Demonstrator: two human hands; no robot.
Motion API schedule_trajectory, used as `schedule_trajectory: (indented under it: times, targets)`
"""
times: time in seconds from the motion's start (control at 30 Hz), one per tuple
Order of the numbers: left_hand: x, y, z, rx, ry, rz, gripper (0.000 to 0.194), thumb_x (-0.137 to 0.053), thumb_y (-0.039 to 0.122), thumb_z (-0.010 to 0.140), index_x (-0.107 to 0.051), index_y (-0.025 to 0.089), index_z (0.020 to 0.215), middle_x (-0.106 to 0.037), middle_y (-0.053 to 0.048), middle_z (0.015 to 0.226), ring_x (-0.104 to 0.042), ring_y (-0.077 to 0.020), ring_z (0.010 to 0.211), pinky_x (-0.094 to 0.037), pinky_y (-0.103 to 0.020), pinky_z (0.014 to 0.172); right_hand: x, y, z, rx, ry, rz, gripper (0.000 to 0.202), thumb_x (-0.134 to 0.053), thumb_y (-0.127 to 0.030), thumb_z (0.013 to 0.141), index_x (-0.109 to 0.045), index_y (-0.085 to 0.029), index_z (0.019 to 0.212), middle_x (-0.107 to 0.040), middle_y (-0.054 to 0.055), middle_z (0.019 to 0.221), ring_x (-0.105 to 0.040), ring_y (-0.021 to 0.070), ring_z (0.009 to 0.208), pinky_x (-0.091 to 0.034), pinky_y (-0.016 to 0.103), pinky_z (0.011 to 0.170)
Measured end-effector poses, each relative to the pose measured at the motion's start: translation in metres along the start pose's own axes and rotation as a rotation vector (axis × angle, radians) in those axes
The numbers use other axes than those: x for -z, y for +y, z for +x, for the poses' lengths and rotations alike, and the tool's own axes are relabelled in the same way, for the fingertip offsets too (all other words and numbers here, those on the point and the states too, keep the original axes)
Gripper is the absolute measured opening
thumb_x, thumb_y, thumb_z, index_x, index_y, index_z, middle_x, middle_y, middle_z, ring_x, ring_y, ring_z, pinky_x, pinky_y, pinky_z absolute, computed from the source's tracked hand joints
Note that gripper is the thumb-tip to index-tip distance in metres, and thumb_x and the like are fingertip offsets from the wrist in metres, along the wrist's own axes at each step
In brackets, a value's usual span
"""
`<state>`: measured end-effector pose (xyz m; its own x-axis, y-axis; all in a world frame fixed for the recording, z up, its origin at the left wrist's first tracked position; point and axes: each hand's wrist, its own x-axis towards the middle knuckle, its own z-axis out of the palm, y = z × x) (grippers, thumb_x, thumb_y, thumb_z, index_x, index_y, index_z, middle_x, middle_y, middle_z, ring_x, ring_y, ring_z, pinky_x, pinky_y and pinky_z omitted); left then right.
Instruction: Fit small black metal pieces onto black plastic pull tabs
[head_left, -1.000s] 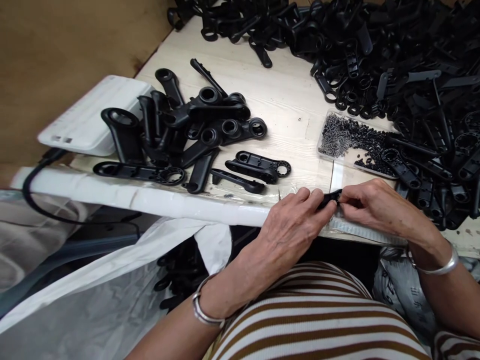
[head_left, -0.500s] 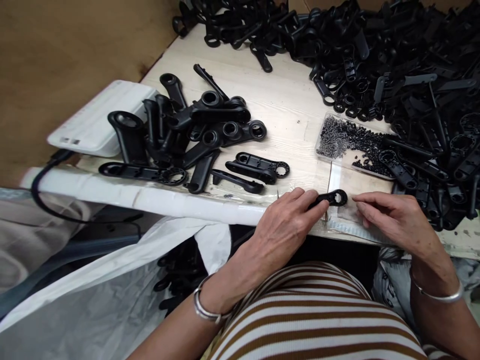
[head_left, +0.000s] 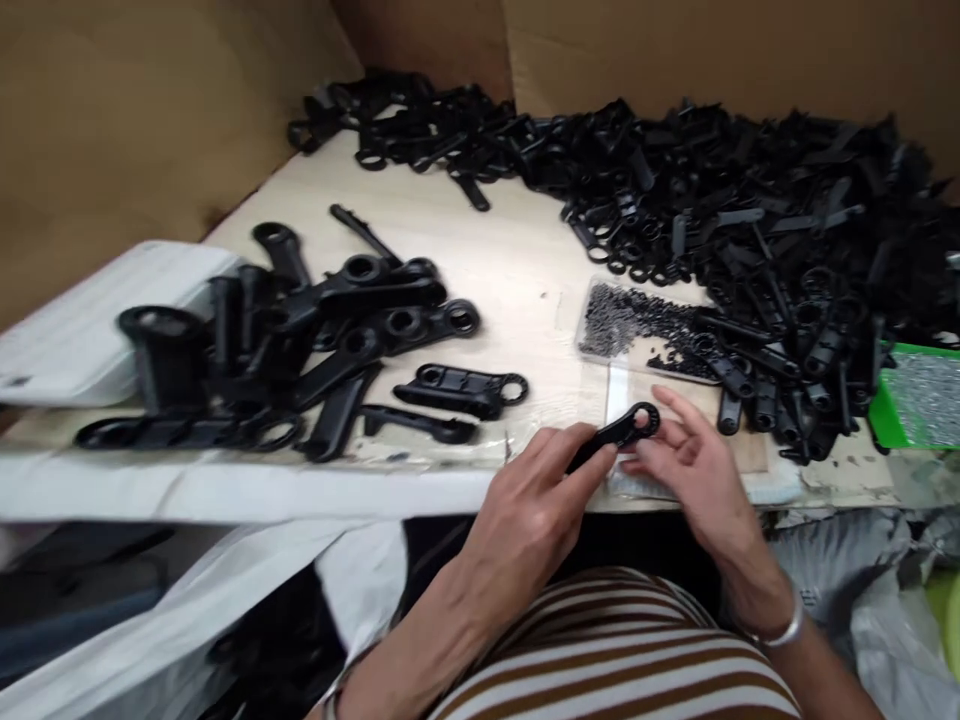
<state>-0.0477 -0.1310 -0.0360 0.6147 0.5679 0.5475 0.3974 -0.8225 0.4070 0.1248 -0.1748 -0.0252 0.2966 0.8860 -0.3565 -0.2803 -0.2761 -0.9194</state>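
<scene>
The left hand's [head_left: 532, 500] fingers and thumb grip a black handle [head_left: 613, 432], its ring end poking out past their tips. The right hand's [head_left: 697, 475] fingers are parted beside that ring; whether they touch it cannot be told. Just beyond these fingers sits a clear tray [head_left: 641, 350], then a black heap [head_left: 787, 250]. Left of the left fingers lie loose handles [head_left: 390, 295], farther out a white box [head_left: 112, 310].
</scene>
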Motion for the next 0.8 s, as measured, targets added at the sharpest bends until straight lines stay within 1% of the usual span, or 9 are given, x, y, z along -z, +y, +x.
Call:
schedule_trajectory:
  times: [0.1, 0.17, 0.23, 0.33, 0.43, 0.57, 0.63, 0.7, 0.8]
  targets:
    - [-0.003, 0.001, -0.002, -0.017, 0.094, -0.011, 0.035, -0.049, -0.002, 0.086, -0.058, 0.015, 0.115, -0.062, -0.015, 0.115, -0.059, -0.0197, 0.094, -0.055, -0.033, 0.078, -0.013, 0.001, 0.004, 0.01, 0.004, 0.12, 0.059, -0.082, -0.032, 0.062, -0.06, -0.023, 0.116, -0.067, 0.001, 0.095, -0.066, 0.0152, 0.082, -0.061, 0.031, 0.073]
    - [-0.004, 0.002, -0.003, -0.013, 0.082, -0.013, 0.038, -0.05, -0.001, 0.086, -0.058, 0.019, 0.118, -0.062, -0.013, 0.116, -0.06, -0.0196, 0.093, -0.056, -0.033, 0.077, -0.015, 0.001, 0.005, 0.035, 0.014, 0.123, 0.054, -0.08, -0.028, 0.063, -0.062, -0.023, 0.113, -0.065, 0.0, 0.093, -0.063, 0.0136, 0.08, -0.06, 0.028, 0.072]
    - [-0.004, 0.004, -0.004, -0.011, 0.069, -0.02, 0.04, -0.051, 0.0, 0.086, -0.058, 0.022, 0.12, -0.063, -0.013, 0.116, -0.061, -0.0197, 0.092, -0.056, -0.034, 0.076, -0.016, 0.0, 0.005, 0.065, 0.033, 0.091, 0.051, -0.077, -0.025, 0.063, -0.062, -0.023, 0.113, -0.064, -0.001, 0.09, -0.06, 0.0112, 0.073, -0.059, 0.025, 0.068]
    - [-0.006, 0.007, -0.004, -0.018, 0.085, -0.032, 0.041, -0.051, -0.001, 0.086, -0.058, 0.022, 0.12, -0.062, -0.013, 0.115, -0.062, -0.0203, 0.092, -0.057, -0.035, 0.076, -0.014, -0.002, 0.005, 0.07, 0.043, 0.033, 0.049, -0.071, -0.021, 0.064, -0.063, -0.022, 0.113, -0.063, -0.002, 0.083, -0.056, 0.0092, 0.064, -0.055, 0.023, 0.061]
    - [-0.008, 0.01, -0.004, 0.004, 0.08, -0.06, 0.038, -0.053, -0.001, 0.086, -0.059, 0.02, 0.117, -0.062, -0.012, 0.114, -0.063, -0.0177, 0.091, -0.056, -0.03, 0.075, -0.011, -0.008, 0.008, 0.026, -0.032, -0.004, 0.051, -0.069, -0.02, 0.065, -0.062, -0.021, 0.115, -0.062, -0.004, 0.078, -0.056, 0.0092, 0.061, -0.054, 0.023, 0.06]
    - [-0.011, 0.014, 0.001, 0.071, 0.114, -0.12, 0.026, -0.057, 0.004, 0.088, -0.061, 0.019, 0.109, -0.063, -0.007, 0.104, -0.065, -0.0136, 0.086, -0.056, -0.022, 0.072, 0.001, -0.017, 0.009, -0.018, -0.172, -0.001, 0.054, -0.075, -0.021, 0.066, -0.062, -0.023, 0.118, -0.064, -0.004, 0.083, -0.059, 0.0088, 0.063, -0.055, 0.024, 0.064]
    - [-0.013, 0.017, 0.004, 0.106, 0.139, -0.164, 0.023, -0.058, 0.006, 0.089, -0.06, 0.018, 0.108, -0.064, -0.006, 0.101, -0.065, -0.0125, 0.085, -0.056, -0.021, 0.072, 0.008, -0.017, 0.008, -0.011, -0.177, 0.036, 0.053, -0.077, -0.024, 0.068, -0.063, -0.025, 0.119, -0.065, -0.003, 0.089, -0.062, 0.0095, 0.067, -0.057, 0.025, 0.067]
    - [-0.015, 0.018, 0.006, 0.107, 0.16, -0.2, 0.023, -0.058, 0.007, 0.089, -0.06, 0.019, 0.108, -0.065, -0.006, 0.1, -0.065, -0.0122, 0.085, -0.057, -0.021, 0.071, 0.013, -0.015, 0.006, -0.007, -0.151, 0.078, 0.051, -0.079, -0.027, 0.07, -0.065, -0.025, 0.118, -0.067, -0.001, 0.095, -0.064, 0.0111, 0.075, -0.058, 0.026, 0.071]
    - [-0.017, 0.019, 0.006, 0.096, 0.16, -0.206, 0.022, -0.058, 0.008, 0.089, -0.06, 0.019, 0.107, -0.065, -0.007, 0.101, -0.065, -0.013, 0.085, -0.057, -0.022, 0.069, 0.019, -0.011, 0.006, -0.009, -0.119, 0.124, 0.051, -0.082, -0.026, 0.068, -0.066, -0.025, 0.117, -0.07, 0.0, 0.097, -0.065, 0.0125, 0.082, -0.057, 0.026, 0.076]
